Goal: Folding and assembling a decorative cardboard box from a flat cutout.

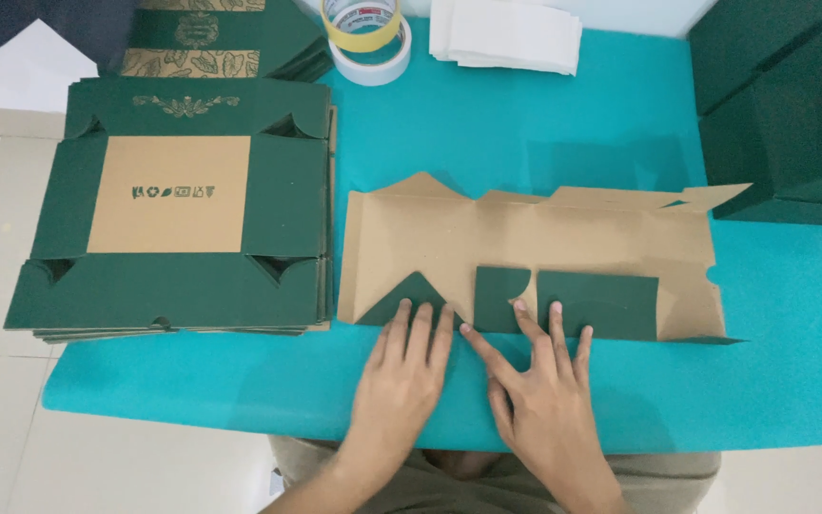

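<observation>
Left hand [400,366]: flat, palm down, fingers together and stretched out; grip spread wide, holding nothing. Fingertips press the green triangular flap at the near left corner of the flat box blank [563,238].

Right hand [546,385]: flat, fingers fanned; grip wide, clasping nothing. Fingertips rest on the near edge of the blank, on the folded-over green flaps.

Flat box blank: cardboard, brown inner side up, green outer side showing only on the folded near flaps. Lies on the teal mat [192,376] just ahead of both hands. Long axis runs left to right; the folded flaps lie along the near edge, the notched loose flaps along the far edge.

Teal mat: covers the worktop, carries the blank.

Stack of blanks [183,286]: left of the worked blank, just beside it, partly over the mat's left edge. Green, unfolded, brown square panel in the middle of the top sheet.

Assembled green boxes [792,114]: far right, stacked; whether anything is inside cannot be told.

Tape rolls [370,48]: far centre, a yellow roll sitting on a white one.

White sheets [506,33]: far, right of the tape, in a small pile.

Patterned green sheets [211,38]: far left, beyond the stack.
</observation>
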